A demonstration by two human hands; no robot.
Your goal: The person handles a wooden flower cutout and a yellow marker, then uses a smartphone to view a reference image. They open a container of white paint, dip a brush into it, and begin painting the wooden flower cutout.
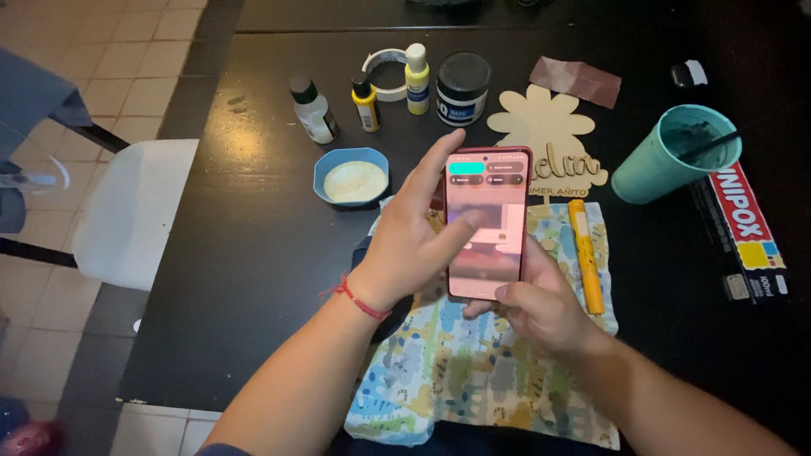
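A red-cased phone (487, 221) with a lit screen is upright above a patterned cloth (473, 371). My right hand (541, 308) grips its lower edge from below. My left hand (414, 241) wraps its left side, index finger along the edge and thumb resting on the screen. A red string bracelet (359, 301) circles my left wrist. An orange marker (585, 253) lies on the cloth just right of the phone.
On the black table (253, 270): a blue bowl of pale paint (351, 176), small paint bottles (365, 101), a dark jar (463, 87), tape roll (382, 67), flower-shaped wooden cutout (549, 127), teal cup (667, 156), long box (748, 232). A white chair (135, 211) stands left.
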